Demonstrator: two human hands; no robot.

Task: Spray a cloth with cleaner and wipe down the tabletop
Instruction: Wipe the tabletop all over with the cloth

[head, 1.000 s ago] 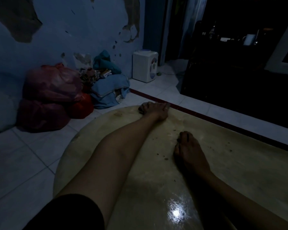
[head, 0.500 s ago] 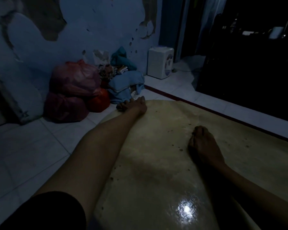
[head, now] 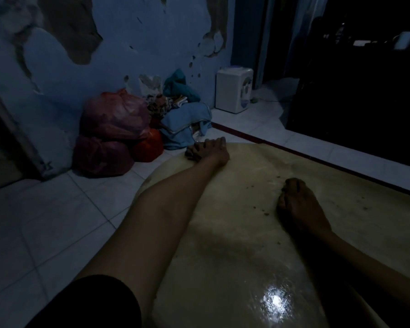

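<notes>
Head cam: pale round tabletop is crumb-speckled, so wiping's barely begun I'd guess. Left hand curls over the far rim, right hand rests fisted on top. Can't tell if either holds anything; no cloth or cleaner visible.

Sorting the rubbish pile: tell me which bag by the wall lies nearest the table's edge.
The small orange-red bag, lowest and rightmost of the pile, beside the blue cloth. The two bigger, duller red bags sit farther left of the table.

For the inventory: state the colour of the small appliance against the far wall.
White, with a bluish cap, seen in the head view: the appliance.
</notes>
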